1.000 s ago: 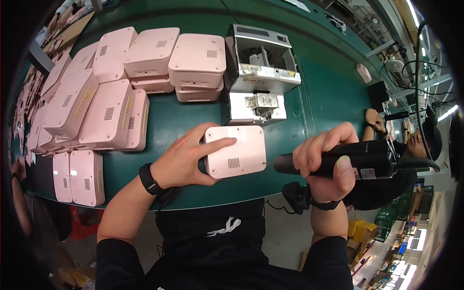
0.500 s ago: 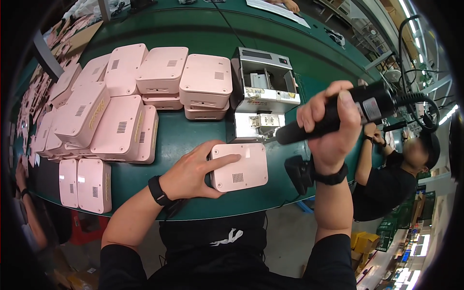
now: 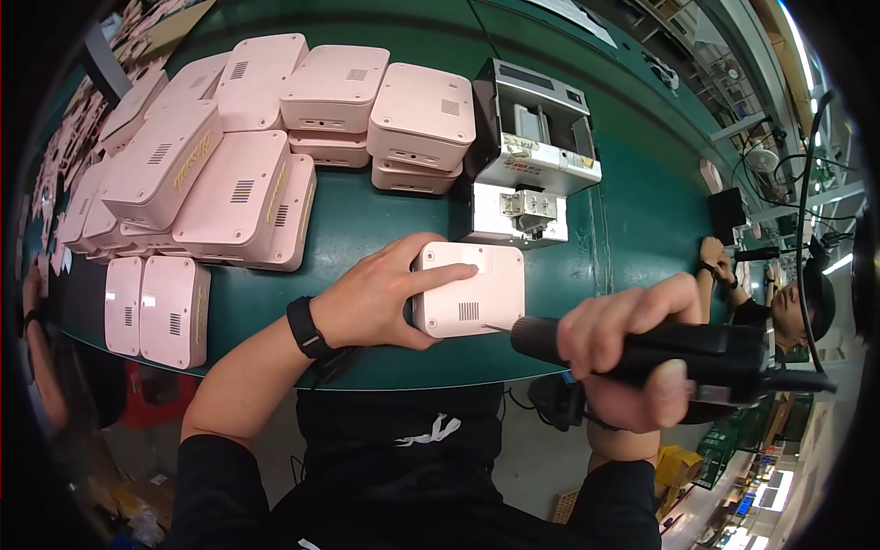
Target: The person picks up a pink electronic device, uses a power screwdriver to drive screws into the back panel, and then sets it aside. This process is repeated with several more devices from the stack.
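A pale pink plastic box (image 3: 496, 291) with vent slots and corner screw holes lies flat on the green table near its front edge. My left hand (image 3: 378, 288) grips its left side, thumb at the near edge and index finger stretched across the top. In my right hand (image 3: 637, 353) is a black electric screwdriver (image 3: 541, 338), held nearly level with fingers wrapped round the body. Its thin bit points left and reaches the box's near edge; whether the tip touches it I cannot tell. A cable leaves the screwdriver's rear end.
Beyond the box stands a black and silver screw feeder (image 3: 541, 174). Stacked pink boxes (image 3: 240, 188) fill the table's left side, with two smaller pink boxes (image 3: 174, 312) at the front left. A co-worker (image 3: 790, 312) sits at the right; a hanging cable (image 3: 807, 211) runs nearby.
My right hand has come down with the screwdriver, which was raised near the feeder; the bit is now at the box's near edge. My left hand keeps its grip.
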### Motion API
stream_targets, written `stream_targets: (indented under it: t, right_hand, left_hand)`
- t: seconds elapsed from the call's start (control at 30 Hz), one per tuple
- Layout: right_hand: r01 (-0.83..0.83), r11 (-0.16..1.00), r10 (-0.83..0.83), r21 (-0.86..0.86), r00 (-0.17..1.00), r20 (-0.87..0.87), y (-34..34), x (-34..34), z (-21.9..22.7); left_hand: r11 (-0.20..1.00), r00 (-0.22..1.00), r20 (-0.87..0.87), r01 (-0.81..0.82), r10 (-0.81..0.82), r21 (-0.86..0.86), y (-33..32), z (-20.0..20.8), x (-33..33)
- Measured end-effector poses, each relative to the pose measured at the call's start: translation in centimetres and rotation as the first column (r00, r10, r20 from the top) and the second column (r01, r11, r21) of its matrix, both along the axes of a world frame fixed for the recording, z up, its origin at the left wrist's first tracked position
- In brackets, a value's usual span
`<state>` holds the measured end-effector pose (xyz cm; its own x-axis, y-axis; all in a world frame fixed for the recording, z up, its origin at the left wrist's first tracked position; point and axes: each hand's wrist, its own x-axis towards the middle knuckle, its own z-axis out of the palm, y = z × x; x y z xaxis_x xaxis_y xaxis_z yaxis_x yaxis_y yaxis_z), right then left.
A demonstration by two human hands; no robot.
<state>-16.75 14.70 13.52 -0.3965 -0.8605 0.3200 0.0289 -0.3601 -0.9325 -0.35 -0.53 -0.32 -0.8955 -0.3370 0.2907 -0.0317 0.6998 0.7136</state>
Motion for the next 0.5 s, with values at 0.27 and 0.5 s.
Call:
stream_targets:
  t: [0.27, 0.5]
  right_hand:
    - [-0.020, 0.995, 0.019, 0.101, 1.000, 0.013, 0.5, 0.5, -1.0]
    - [-0.081, 0.996, 0.080, 0.032, 0.997, 0.008, -0.7, -0.8, 0.1]
  left_hand:
    - [1.000, 1.000, -0.025, -0.013, 0.012, -0.016, 0.1, -0.3, -0.1]
    - [0.999, 1.000, -0.006, -0.004, 0.004, -0.032, 0.0, 0.2, 0.2]
